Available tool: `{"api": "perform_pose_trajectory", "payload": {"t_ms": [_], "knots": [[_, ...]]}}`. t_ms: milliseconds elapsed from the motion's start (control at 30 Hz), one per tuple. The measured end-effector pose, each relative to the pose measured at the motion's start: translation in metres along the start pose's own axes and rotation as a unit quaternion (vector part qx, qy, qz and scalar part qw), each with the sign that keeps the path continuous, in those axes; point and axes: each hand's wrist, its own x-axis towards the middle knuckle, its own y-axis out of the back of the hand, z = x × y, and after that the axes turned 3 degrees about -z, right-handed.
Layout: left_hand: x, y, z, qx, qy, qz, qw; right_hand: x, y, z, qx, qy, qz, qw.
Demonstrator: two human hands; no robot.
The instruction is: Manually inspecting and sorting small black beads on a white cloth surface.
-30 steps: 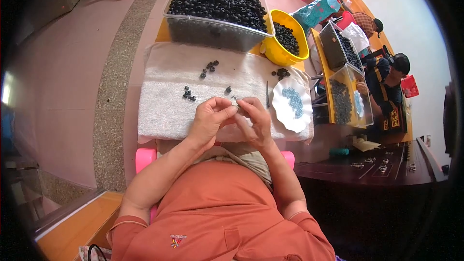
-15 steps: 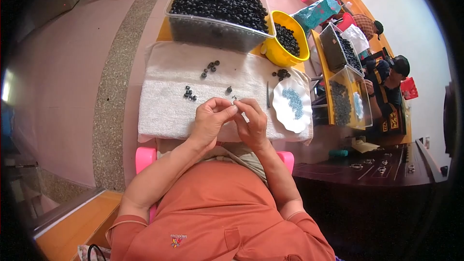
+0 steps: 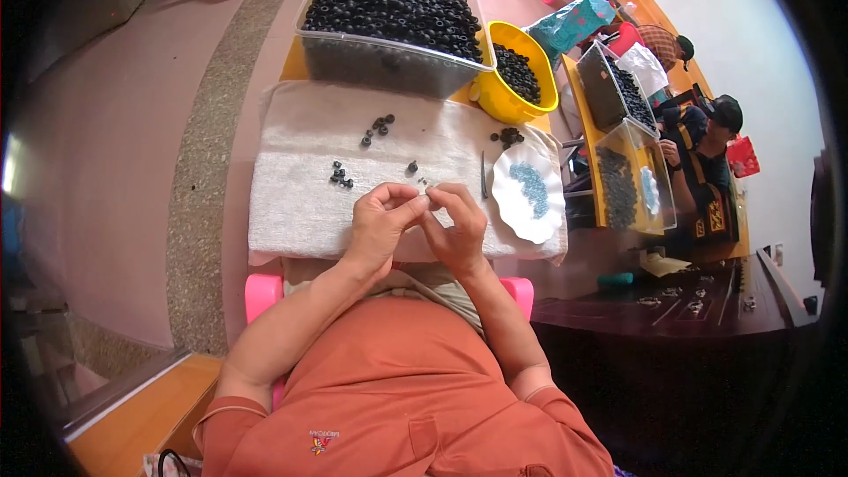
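Observation:
My left hand (image 3: 386,223) and my right hand (image 3: 457,225) meet fingertip to fingertip over the near part of a white towel (image 3: 296,212). Each pinches with thumb and forefinger; whatever is between them is too small to name. Just beyond the fingertips lies one small black ring-like part (image 3: 412,167). Farther left are two loose clusters of such black parts (image 3: 341,177). To the right of my right hand, a scalloped white dish (image 3: 537,228) holds small pale-blue pieces (image 3: 531,189). Thin tweezers (image 3: 483,175) lie beside it, with more black pieces (image 3: 507,137) behind.
A large clear bin (image 3: 389,79) heaped with black parts stands at the towel's far edge. Right of it is a yellow basin (image 3: 512,109) of black parts. Farther right, a co-worker (image 3: 707,146) sits by clear boxes (image 3: 632,177). A pink chair (image 3: 263,296) is under me.
The whole view has shifted slightly, so the towel and bins appear a little to the left. My hands stay pinched together over the towel, with only slight finger movement.

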Motion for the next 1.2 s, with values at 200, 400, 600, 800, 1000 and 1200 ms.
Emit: {"api": "perform_pose_trajectory", "payload": {"t_ms": [200,400,600,800,1000,1200], "knots": [[-0.001,-0.003,0.001,0.023,0.0,-0.002,1.0,0.002,0.006,0.003,0.012,-0.003,-0.033,0.999],[-0.003,-0.003,0.002,0.083,-0.002,-0.005,0.996,0.01,0.024,0.013,0.01,-0.073,-0.044,0.996],[-0.005,-0.002,-0.001,0.104,0.001,0.003,0.995,0.082,0.086,0.055,-0.167,-0.116,-0.049,0.978],[-0.002,-0.006,-0.006,0.106,-0.004,-0.005,0.994,0.133,0.106,0.111,-0.376,-0.04,0.131,0.916],[-0.008,-0.007,-0.005,0.177,-0.071,-0.005,0.982,0.094,0.024,0.055,-0.092,-0.042,-0.109,0.989],[-0.014,-0.014,0.0,0.231,-0.153,-0.007,0.961,0.095,-0.029,0.032,-0.125,0.026,-0.228,0.965]]}}
